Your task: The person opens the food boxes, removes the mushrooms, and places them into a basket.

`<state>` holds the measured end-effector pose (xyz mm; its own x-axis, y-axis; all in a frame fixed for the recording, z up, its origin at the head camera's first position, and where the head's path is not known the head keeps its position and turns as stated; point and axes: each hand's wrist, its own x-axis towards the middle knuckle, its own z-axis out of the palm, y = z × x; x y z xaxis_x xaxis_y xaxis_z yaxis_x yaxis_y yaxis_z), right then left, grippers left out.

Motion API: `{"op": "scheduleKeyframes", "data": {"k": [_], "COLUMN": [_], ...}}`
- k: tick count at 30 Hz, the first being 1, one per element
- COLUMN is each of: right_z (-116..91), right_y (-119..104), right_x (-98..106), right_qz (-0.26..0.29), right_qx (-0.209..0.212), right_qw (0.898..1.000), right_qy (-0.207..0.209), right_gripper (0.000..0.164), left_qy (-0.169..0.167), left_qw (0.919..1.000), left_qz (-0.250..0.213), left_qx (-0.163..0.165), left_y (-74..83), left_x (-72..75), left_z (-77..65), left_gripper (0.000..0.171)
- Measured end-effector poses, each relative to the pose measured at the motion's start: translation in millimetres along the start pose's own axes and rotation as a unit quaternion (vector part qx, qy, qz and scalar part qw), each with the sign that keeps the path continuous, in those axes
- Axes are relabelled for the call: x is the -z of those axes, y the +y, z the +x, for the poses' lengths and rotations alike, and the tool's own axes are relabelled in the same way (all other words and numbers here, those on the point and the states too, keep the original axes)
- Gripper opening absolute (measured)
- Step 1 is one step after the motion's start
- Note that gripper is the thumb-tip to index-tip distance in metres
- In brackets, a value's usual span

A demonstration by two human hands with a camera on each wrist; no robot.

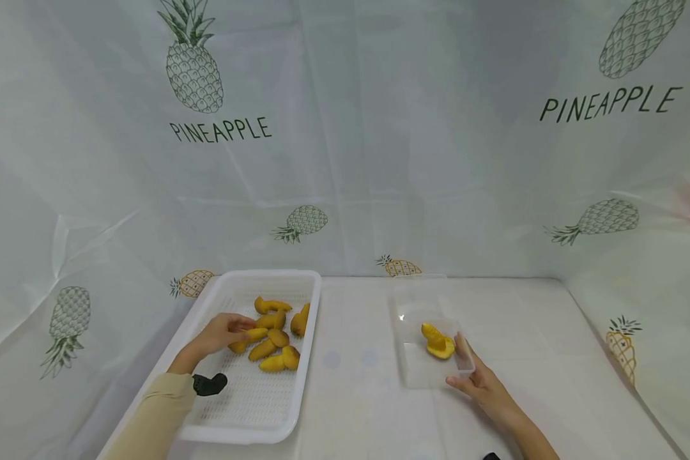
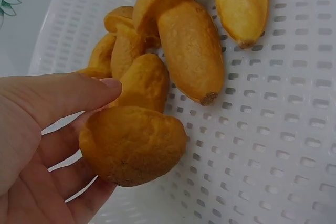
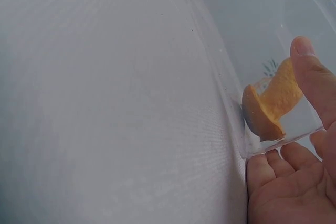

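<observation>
Several yellow mushrooms with thick stems lie in a white perforated basket on the left. My left hand reaches in and pinches one mushroom between thumb and fingers; its rounded cap faces the left wrist camera, and the fingers behind it are partly hidden. On the right, a clear plastic container with its lid folded back holds a single yellow mushroom. My right hand grips the container's near right corner, thumb over the wall and fingers against the outside in the right wrist view.
A white cloth covers the table, with a gap between basket and container. Behind and at both sides hangs a white curtain printed with pineapples. A black strap sits at the left wrist, over the basket.
</observation>
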<state>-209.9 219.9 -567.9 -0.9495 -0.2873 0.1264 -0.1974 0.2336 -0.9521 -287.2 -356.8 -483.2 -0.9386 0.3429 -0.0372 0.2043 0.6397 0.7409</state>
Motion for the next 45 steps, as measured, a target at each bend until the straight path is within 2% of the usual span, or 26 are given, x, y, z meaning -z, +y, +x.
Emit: {"op": "scheduleKeyframes", "data": {"k": [4,9,16,20,24,28,36,45], "right_z": [0.3,0.3,0.0,1.0,1.1,0.3,-0.2,-1.9], "right_y": [-0.9,-2.0,-2.8,-2.8,-1.7,-1.6,-2.7,-6.0], "right_x": [-0.1,0.0,0.5,1.0,1.2,1.0,0.3,0.2], "right_qz": [0.003,0.007,0.002,0.004,0.005,0.007,0.009,0.007], "right_qx": [-0.003,-0.003,-0.005,-0.013,-0.010,-0.013,-0.015,-0.014], "right_qw": [1.000,1.000,1.000,1.000,1.000,1.000,1.000,1.000], "right_qy": [-0.002,-0.001,0.002,0.001,0.000,0.001,-0.001,0.009], "right_gripper": [0.089,0.090,0.091,0.091,0.091,0.091,0.091,0.091], "left_qy": [0.003,0.024,0.032,0.031,0.026,0.013,-0.016,-0.058], "left_qw": [1.0000,0.9997,0.9990,0.9983,0.9970,0.9951,0.9904,0.9802], "left_qz": [0.003,0.005,-0.007,-0.011,-0.021,-0.053,-0.064,-0.084], "left_qx": [-0.003,-0.003,-0.031,-0.048,-0.070,-0.083,-0.121,-0.169], "left_y": [4.9,13.3,25.0,38.3,58.3,80.4,120.9,170.2], "left_x": [2.4,5.9,9.9,9.7,6.2,-1.2,-22.5,-59.0], "left_z": [0.8,4.3,13.4,19.5,27.4,36.6,58.0,82.0], "left_gripper": [0.035,0.034,0.033,0.035,0.035,0.034,0.035,0.036]}}
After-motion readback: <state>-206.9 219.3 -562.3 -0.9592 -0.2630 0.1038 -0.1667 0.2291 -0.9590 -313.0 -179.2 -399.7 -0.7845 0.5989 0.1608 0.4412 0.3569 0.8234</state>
